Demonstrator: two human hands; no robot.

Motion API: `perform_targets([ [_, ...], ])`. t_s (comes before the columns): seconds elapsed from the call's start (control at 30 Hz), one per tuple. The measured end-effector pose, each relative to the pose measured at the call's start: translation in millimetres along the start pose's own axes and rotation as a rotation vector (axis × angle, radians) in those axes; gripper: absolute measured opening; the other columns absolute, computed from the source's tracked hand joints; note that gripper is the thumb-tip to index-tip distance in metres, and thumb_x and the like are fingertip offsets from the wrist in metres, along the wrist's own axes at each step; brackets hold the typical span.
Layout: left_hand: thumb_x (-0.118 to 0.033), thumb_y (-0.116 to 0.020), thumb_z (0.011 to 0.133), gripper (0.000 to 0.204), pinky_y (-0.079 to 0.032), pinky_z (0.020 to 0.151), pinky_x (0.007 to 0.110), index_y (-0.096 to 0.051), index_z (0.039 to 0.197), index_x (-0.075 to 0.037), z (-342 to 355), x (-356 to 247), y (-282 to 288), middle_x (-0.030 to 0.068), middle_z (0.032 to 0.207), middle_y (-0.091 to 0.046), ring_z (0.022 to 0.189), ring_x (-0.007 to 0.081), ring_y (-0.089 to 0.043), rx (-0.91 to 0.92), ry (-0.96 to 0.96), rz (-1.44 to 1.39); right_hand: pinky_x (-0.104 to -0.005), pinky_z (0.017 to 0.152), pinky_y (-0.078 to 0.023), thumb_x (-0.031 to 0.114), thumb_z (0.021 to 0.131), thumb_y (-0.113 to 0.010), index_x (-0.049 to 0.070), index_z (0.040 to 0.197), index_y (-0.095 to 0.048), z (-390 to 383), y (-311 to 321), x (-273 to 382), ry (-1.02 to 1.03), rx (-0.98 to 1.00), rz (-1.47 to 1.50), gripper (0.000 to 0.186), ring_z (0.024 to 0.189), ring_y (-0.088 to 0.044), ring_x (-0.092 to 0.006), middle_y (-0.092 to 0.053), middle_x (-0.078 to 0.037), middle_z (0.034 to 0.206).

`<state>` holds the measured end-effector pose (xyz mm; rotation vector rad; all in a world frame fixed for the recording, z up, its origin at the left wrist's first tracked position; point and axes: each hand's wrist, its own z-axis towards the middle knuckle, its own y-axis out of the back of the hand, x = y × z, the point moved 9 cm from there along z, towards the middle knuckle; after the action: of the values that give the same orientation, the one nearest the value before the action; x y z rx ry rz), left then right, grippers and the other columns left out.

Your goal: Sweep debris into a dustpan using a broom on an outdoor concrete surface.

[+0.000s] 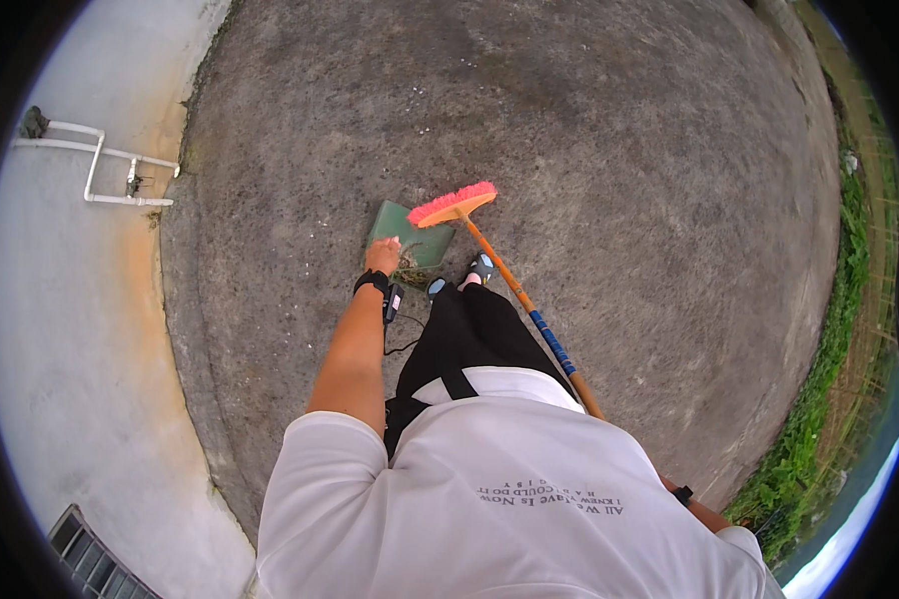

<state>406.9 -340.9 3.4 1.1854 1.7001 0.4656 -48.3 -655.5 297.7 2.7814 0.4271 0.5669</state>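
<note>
My left hand (383,256) is closed at the left side of a green dustpan (432,246) and appears to grip it; its handle is hidden beneath my fingers. Dry grass and plant bits (413,273) lie at the near part of the pan. A push broom (456,206) with pink-red bristles and an orange head rests over the pan's far right corner. Its orange-brown stick, wrapped with blue tape, slants back to my right and vanishes behind my white shirt. Only part of my right forearm (707,514) with a dark wristband shows; the hand itself is hidden behind my body.
Rough grey concrete ground (609,180) spreads around my feet. Along the left runs a pale wall (80,299) with white pipes (100,165) and a barred window (100,559). Green plants (829,389) line the right edge. A black cable (405,346) hangs beside my left leg.
</note>
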Motion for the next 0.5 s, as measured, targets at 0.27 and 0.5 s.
perform_targets([
  [0.27, -0.035, -0.034, 0.081, 0.036, -0.040, 0.058, 0.036, -0.059, 0.079, -0.009, -19, -14, 4, 0.0109, 0.063, -0.054, 0.059, 0.0265, -0.051, 0.055, 0.030, -0.041, -0.0257, 0.025, -0.030, 0.009, 0.073, -0.047, 0.000, 0.071, -0.044, 80, 52, 49, -0.127, -0.075, 0.113, 0.010, 0.029, -0.038, -0.0128, -0.043, -0.006, 0.046],
  [0.5, -0.034, -0.031, 0.083, 0.036, -0.038, 0.075, 0.042, -0.054, 0.093, -0.008, -7, -44, -18, 0.0141, 0.097, -0.050, 0.089, 0.0323, -0.045, 0.123, 0.038, 0.144, -0.0305, 0.028, -0.037, 0.010, 0.073, -0.043, -0.004, 0.073, -0.042, 129, 138, 62, -0.035, -0.180, -0.259, 0.013, 0.034, -0.049, -0.0189, -0.047, -0.013, 0.047],
])
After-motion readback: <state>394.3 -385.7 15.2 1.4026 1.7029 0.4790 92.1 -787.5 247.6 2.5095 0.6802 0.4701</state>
